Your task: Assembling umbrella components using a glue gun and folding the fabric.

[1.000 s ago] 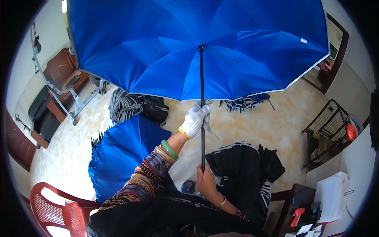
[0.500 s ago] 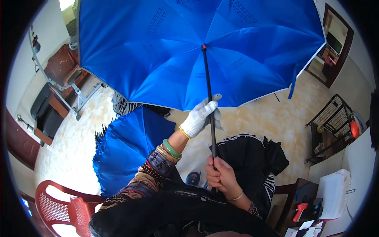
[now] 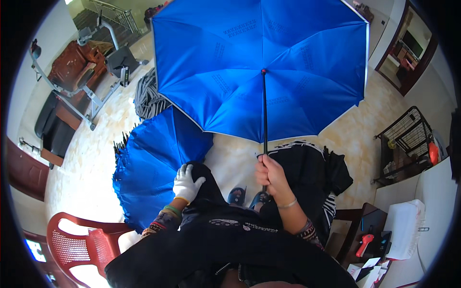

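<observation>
A blue umbrella [image 3: 225, 57] with a pale rim stands wide open in front of me, its inside facing me. My right hand [image 3: 272, 174], bare, is wrapped around its thin black shaft [image 3: 265, 113] near the lower end. In a white glove, my left hand [image 3: 186, 185] lies on my black-clad left knee with fingers spread, holding nothing. Beside it at the left, a heap of blue umbrellas [image 3: 149, 165] lies on the floor. Dark folded umbrellas [image 3: 307, 175] with some white-striped edges are piled just right of my right hand.
A grey striped heap [image 3: 148, 98] lies beyond the blue pile. At near left stands a red plastic chair [image 3: 103, 245]. Exercise equipment [image 3: 89, 98] is farther left. A wire cage cart [image 3: 408, 139] stands right; a red-handled tool [image 3: 364, 245] lies on a small dark table [image 3: 372, 216].
My left hand has let go of the shaft and come down to my left knee. The open umbrella now stands more upright, and my right hand has shifted slightly up in view.
</observation>
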Available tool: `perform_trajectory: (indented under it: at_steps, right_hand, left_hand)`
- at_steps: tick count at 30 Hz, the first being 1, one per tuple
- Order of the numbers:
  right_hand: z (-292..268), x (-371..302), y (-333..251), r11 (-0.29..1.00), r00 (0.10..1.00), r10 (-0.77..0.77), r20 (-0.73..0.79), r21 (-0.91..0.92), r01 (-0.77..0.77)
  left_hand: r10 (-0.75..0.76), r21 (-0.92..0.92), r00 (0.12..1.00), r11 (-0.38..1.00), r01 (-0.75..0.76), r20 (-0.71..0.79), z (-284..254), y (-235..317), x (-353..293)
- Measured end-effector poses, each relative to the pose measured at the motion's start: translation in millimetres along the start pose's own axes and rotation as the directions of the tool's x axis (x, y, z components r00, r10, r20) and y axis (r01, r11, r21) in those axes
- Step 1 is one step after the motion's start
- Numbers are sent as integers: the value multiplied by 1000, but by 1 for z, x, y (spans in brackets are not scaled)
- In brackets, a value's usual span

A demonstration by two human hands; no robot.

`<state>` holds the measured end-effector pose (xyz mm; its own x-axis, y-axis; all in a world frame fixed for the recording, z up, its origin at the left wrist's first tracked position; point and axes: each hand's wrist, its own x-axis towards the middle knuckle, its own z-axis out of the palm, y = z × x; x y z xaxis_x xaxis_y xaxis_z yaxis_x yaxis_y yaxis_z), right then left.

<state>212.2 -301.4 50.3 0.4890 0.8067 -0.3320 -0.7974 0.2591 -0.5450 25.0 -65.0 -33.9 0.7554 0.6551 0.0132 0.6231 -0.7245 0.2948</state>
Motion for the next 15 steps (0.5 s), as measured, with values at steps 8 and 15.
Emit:
perform_trajectory:
  at_steps: [8,15]
  right_hand:
    - [-48,54,20,996,998,39,-46,85,-35]
    - [-54,41,25,995,996,58,-70,81,-52]
  left_hand:
    - [-118,-7,993,993,118,20,9,-10,-3]
    - [-105,-23,994,994,105,-11,17,-13,-4]
